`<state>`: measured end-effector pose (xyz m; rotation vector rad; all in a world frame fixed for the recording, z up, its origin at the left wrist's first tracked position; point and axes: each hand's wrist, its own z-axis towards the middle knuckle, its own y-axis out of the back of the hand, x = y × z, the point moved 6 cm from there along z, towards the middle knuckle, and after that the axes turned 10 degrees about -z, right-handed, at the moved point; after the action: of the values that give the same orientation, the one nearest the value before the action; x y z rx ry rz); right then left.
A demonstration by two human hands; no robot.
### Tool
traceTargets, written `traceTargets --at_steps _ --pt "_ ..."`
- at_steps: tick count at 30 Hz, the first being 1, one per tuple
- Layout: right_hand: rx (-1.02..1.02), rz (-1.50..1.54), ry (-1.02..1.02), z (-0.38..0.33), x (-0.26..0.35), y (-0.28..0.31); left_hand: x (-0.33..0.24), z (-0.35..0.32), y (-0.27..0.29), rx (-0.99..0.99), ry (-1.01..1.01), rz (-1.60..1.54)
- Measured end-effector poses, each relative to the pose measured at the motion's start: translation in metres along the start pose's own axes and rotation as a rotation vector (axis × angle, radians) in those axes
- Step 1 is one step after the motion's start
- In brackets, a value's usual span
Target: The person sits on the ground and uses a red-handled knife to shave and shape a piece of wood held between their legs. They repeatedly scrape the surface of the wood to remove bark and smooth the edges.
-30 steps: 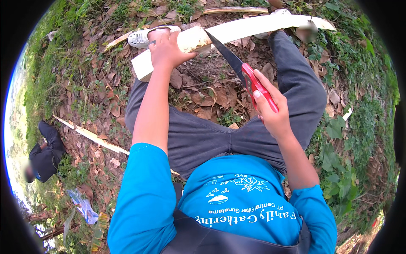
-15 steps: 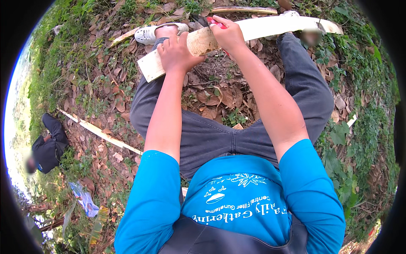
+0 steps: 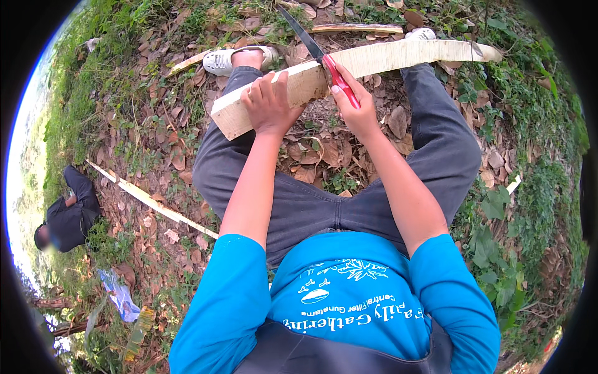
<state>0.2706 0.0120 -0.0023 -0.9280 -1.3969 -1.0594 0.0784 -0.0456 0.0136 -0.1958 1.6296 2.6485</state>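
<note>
A long pale wooden plank [image 3: 398, 55] lies across in front of me, spanning from my left knee to beyond my right foot. My left hand [image 3: 270, 106] is wrapped over the plank near its left end, fingers on the far edge. My right hand [image 3: 355, 106] is closed round the red handle [image 3: 339, 81] of a hand saw. The saw's dark blade [image 3: 300, 31] points away and to the left, across the plank just right of my left hand. Whether its teeth have cut into the wood I cannot tell.
My white shoes [image 3: 219, 61] are on the leaf-covered ground beyond the plank. A thin wood strip [image 3: 149, 198] lies at the left, another strip [image 3: 358, 28] at the far side. A person in dark clothes [image 3: 73, 209] is at the far left, near a blue-white plastic piece [image 3: 119, 298].
My right hand has come nearer to me with the saw, so more of the blade shows. The plank has tipped and its left part has shifted slightly right and nearer.
</note>
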Motion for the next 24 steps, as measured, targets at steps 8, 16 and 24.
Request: traceTargets --at_steps 8,16,24 --pt "-0.014 0.008 0.094 -0.015 0.007 0.004 0.02 0.041 0.026 0.363 -0.097 -0.026" --pt "-0.037 0.011 0.077 0.013 0.026 -0.006 0.042 0.08 0.017 0.648 0.046 -0.108" --pt "-0.078 0.004 0.164 0.042 0.021 -0.018 0.056 0.078 -0.005 0.433 -0.025 -0.095"
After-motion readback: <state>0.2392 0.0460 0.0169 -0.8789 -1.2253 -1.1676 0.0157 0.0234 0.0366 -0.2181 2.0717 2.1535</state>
